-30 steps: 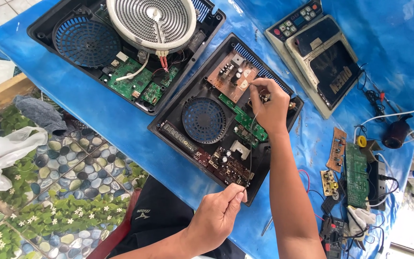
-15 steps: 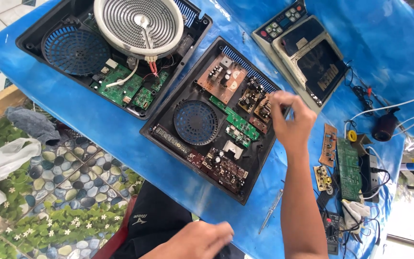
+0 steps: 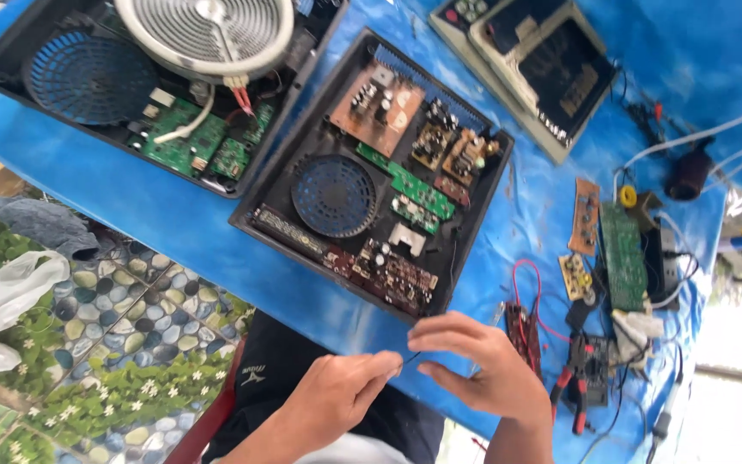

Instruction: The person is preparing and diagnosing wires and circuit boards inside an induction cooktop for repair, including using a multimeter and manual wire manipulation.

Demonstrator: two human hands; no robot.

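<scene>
At six o'clock of the open black cooker casing (image 3: 465, 249), left hand (image 3: 337, 399) and right hand (image 3: 483, 365) pinch a thin dark wire (image 3: 411, 356) between nearly closed fingertips, seemingly preparing it, with steady alignment needed next.

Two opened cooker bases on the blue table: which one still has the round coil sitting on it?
The far-left base: a white spiral coil lies on it beside its fan. The base nearer the hands shows only bare circuit boards and its round fan grille.
</scene>
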